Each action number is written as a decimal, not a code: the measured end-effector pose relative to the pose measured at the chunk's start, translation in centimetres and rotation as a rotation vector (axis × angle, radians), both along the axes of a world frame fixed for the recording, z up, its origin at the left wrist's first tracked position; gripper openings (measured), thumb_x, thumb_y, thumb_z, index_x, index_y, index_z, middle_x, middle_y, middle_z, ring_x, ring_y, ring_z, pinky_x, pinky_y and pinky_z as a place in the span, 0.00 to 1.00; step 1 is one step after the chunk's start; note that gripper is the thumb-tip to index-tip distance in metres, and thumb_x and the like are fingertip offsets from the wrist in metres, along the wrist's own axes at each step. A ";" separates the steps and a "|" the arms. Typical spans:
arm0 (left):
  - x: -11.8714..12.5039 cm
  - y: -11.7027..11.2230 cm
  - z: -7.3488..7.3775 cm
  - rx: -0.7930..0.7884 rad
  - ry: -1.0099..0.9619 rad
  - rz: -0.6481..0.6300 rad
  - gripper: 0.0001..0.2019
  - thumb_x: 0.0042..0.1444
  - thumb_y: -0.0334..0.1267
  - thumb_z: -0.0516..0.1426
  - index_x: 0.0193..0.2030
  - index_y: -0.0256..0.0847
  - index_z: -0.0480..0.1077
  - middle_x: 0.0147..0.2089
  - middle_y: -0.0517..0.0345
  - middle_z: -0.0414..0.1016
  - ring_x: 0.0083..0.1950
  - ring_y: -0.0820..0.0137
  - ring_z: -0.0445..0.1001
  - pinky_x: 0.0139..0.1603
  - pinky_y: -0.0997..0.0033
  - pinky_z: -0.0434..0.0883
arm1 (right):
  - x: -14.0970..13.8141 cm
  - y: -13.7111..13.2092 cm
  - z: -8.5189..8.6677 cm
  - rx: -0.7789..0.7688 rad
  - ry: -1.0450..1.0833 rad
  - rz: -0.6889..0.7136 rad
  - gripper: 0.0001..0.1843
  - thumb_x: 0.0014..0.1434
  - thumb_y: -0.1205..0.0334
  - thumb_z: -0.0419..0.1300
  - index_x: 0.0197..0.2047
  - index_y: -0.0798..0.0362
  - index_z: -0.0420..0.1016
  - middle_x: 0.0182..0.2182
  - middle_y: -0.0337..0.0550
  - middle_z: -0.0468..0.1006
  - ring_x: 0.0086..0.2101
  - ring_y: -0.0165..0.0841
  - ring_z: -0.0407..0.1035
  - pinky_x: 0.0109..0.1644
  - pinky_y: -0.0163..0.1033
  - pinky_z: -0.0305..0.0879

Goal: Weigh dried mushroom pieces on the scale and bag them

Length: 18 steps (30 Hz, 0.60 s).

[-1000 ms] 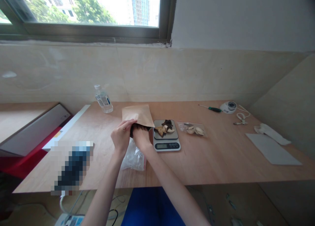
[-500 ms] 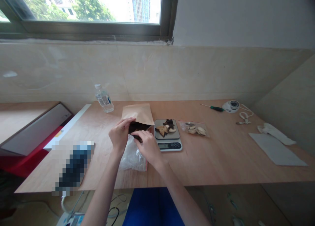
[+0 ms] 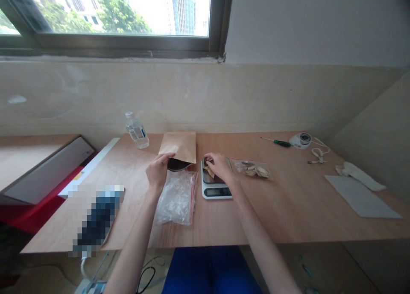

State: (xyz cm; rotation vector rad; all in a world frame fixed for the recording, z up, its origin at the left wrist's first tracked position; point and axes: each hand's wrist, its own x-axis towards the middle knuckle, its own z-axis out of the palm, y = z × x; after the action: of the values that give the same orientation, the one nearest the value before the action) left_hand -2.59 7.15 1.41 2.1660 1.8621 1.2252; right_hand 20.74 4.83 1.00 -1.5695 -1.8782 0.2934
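Note:
My left hand (image 3: 158, 171) pinches the open mouth of a brown paper pouch (image 3: 179, 147) that lies flat on the wooden table (image 3: 288, 200); the pouch's dark inside shows at the opening. My right hand (image 3: 218, 166) rests on the pan of a small digital scale (image 3: 215, 187), its fingers curled over the dried pieces (image 3: 209, 171) piled there, which it mostly hides. A clear zip bag with a red strip (image 3: 177, 198) lies in front of the pouch, between my forearms.
A clear bag of pale dried slices (image 3: 253, 169) lies right of the scale. A small water bottle (image 3: 136, 130) stands at the back left. A screwdriver (image 3: 277, 142), a round white device (image 3: 301, 140), a grey sheet (image 3: 361, 196) and a blurred dark object (image 3: 94, 219) lie farther off.
My right hand has left the pouch's mouth and moved right onto the scale pan. The left hand stays on the pouch's opening.

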 end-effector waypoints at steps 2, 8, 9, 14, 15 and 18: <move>-0.2 0.0 -0.5 -0.048 0.048 0.002 0.13 0.58 0.34 0.51 0.44 0.51 0.74 0.45 0.64 0.77 0.41 0.72 0.75 0.32 0.78 0.63 | 0.7 -0.4 -0.2 0.059 -0.037 -0.025 0.13 0.58 0.70 0.53 0.44 0.52 0.73 0.41 0.45 0.77 0.44 0.37 0.68 0.50 0.43 0.61; -0.6 -1.2 -1.9 -0.169 0.076 -0.149 0.18 0.57 0.30 0.48 0.51 0.46 0.70 0.52 0.56 0.72 0.51 0.66 0.71 0.47 0.70 0.67 | 3.6 -2.8 -2.4 0.143 0.058 -0.117 0.13 0.60 0.63 0.52 0.46 0.54 0.72 0.44 0.50 0.73 0.47 0.39 0.65 0.54 0.48 0.60; -0.5 -1.6 -1.9 -0.164 0.061 -0.172 0.18 0.57 0.30 0.47 0.52 0.44 0.69 0.53 0.54 0.71 0.52 0.65 0.70 0.50 0.68 0.67 | 3.9 -3.1 -2.7 0.149 0.092 -0.113 0.14 0.60 0.61 0.52 0.47 0.54 0.71 0.46 0.50 0.72 0.48 0.39 0.65 0.54 0.48 0.60; -0.6 -3.9 -1.9 -0.116 0.000 -0.195 0.18 0.58 0.35 0.46 0.54 0.39 0.65 0.55 0.49 0.67 0.56 0.64 0.67 0.58 0.63 0.63 | 4.5 -4.0 -3.7 0.163 0.181 -0.087 0.18 0.60 0.55 0.53 0.52 0.52 0.68 0.50 0.50 0.70 0.52 0.38 0.64 0.57 0.48 0.59; -0.8 -4.5 -1.8 -0.102 -0.004 -0.171 0.18 0.58 0.36 0.46 0.54 0.39 0.65 0.55 0.48 0.67 0.57 0.64 0.66 0.58 0.62 0.63 | 4.5 -4.2 -3.8 0.164 0.183 -0.086 0.19 0.59 0.54 0.54 0.52 0.51 0.67 0.51 0.50 0.69 0.52 0.38 0.63 0.58 0.48 0.59; -2.6 -6.5 -1.7 -0.060 0.018 -0.007 0.19 0.57 0.40 0.47 0.54 0.37 0.64 0.55 0.44 0.66 0.58 0.60 0.64 0.58 0.57 0.62 | 4.5 -4.8 -4.3 0.171 0.205 -0.075 0.25 0.57 0.52 0.56 0.56 0.51 0.63 0.53 0.51 0.68 0.55 0.39 0.61 0.59 0.49 0.57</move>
State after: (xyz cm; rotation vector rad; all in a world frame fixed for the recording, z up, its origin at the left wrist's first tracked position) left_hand -5.20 0.62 -0.26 2.1577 1.8718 1.1365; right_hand 25.26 0.06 -3.33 -1.4344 -1.6388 0.2441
